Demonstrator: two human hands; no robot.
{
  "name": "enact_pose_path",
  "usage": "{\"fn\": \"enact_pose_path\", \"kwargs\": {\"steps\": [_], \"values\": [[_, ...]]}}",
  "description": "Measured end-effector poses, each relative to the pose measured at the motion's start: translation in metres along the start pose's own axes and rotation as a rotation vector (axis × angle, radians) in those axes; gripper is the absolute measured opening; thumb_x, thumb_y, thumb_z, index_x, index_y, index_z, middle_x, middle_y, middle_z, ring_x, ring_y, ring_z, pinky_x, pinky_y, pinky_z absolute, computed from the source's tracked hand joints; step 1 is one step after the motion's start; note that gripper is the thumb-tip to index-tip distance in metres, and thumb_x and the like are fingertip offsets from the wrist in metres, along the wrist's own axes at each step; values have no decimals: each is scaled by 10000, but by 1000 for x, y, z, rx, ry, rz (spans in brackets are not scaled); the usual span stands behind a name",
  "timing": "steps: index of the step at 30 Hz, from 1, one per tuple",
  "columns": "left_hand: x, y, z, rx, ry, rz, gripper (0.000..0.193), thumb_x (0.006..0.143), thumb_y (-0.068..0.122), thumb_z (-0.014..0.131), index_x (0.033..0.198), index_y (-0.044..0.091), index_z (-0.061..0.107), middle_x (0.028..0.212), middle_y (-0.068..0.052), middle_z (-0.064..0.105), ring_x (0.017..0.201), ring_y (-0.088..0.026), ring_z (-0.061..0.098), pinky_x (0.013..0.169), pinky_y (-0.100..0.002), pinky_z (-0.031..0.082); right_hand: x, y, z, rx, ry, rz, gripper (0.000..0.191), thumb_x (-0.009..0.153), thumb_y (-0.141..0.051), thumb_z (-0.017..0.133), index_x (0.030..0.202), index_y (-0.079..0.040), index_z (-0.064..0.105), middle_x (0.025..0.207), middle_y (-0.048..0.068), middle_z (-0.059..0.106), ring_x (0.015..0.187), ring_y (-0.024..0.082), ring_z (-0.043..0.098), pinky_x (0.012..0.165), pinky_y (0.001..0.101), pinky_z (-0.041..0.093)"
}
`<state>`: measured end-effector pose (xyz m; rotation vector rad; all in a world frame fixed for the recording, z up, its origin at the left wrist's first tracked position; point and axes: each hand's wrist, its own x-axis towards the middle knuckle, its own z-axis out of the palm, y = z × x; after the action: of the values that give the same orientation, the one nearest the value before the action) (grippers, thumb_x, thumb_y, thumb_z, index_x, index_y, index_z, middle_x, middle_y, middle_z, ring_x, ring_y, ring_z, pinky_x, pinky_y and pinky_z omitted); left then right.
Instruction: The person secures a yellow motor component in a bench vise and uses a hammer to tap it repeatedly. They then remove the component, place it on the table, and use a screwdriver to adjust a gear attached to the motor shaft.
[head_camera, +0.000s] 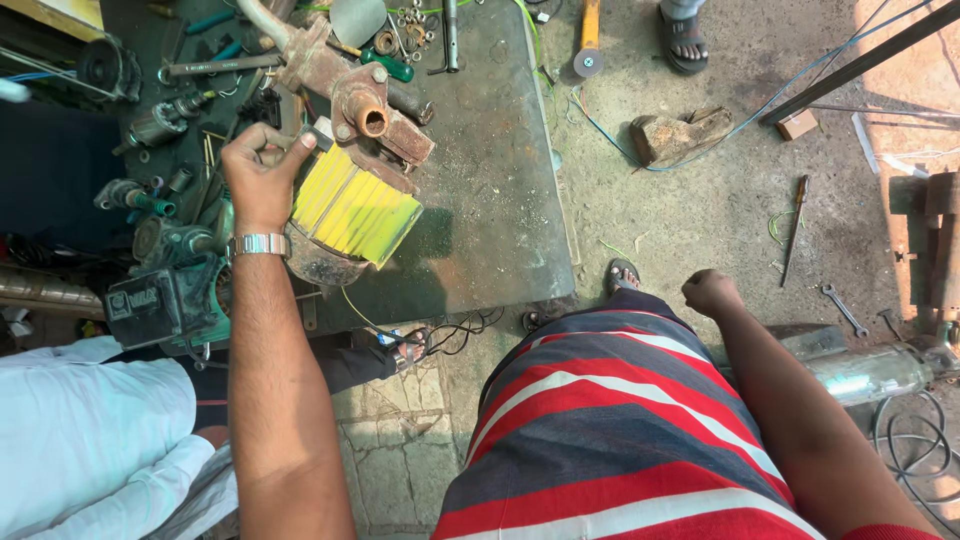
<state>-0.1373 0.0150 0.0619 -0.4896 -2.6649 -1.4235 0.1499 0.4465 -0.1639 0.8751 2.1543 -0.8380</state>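
My left hand (258, 170), with a metal watch on the wrist, reaches over the dark metal workbench (490, 200) and grips the upper left edge of a yellow ribbed pump motor (352, 208). The motor lies on its side with a rusty cast pump head (365, 110) at its far end. My right hand (708, 292) hangs by my side in a fist, holding nothing, above the concrete floor. My red, white and grey striped shirt fills the lower middle.
Several tools, bolts and washers clutter the bench's far left. A green motor (165, 295) sits at the bench's left edge. A person in white (90, 430) is at lower left. On the floor lie a spanner (843, 308), a screwdriver (795, 225), a stone (675, 135) and wires.
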Motion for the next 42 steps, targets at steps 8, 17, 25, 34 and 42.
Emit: {"fn": "enact_pose_path", "kwargs": {"steps": [8, 17, 25, 34, 42], "values": [[-4, 0, -2, 60, 16, 33, 286, 944, 103, 882, 826, 26, 633, 732, 70, 570, 685, 9, 440, 600, -210, 346, -6, 27, 5, 0, 27, 109, 324, 875, -285, 656, 1124, -129, 792, 973, 98, 811, 999, 288, 746, 958, 409, 559], [-4, -7, 1, -22, 26, -40, 260, 925, 79, 867, 841, 25, 627, 752, 69, 619, 690, 30, 509, 603, -185, 380, -16, 35, 10, 12, -48, 60, 329, 893, -283, 636, 1111, -121, 823, 962, 95, 832, 1005, 269, 774, 982, 390, 569], [-16, -11, 3, 165, 89, 8, 258, 930, 97, 898, 912, -30, 674, 791, -30, 597, 705, -54, 461, 666, -264, 378, -10, 39, 0, 286, -171, 153, 393, 918, -209, 722, 1268, -33, 688, 954, 137, 815, 759, 278, 829, 739, 393, 652], [-64, 39, 26, 267, 192, -62, 248, 834, 217, 885, 942, 43, 745, 840, -117, 766, 724, -180, 722, 656, -332, 534, -7, 18, -34, 348, -191, 137, 383, 950, -304, 701, 1214, -27, 716, 882, 179, 817, 641, 272, 784, 616, 389, 648], [-98, 56, 51, 482, 304, 201, 270, 785, 305, 875, 908, 97, 755, 884, -91, 778, 751, -247, 748, 656, -359, 564, -13, -19, -58, 135, 11, 12, 322, 925, -262, 708, 1186, -81, 764, 801, 180, 819, 643, 236, 810, 637, 319, 612]]}}
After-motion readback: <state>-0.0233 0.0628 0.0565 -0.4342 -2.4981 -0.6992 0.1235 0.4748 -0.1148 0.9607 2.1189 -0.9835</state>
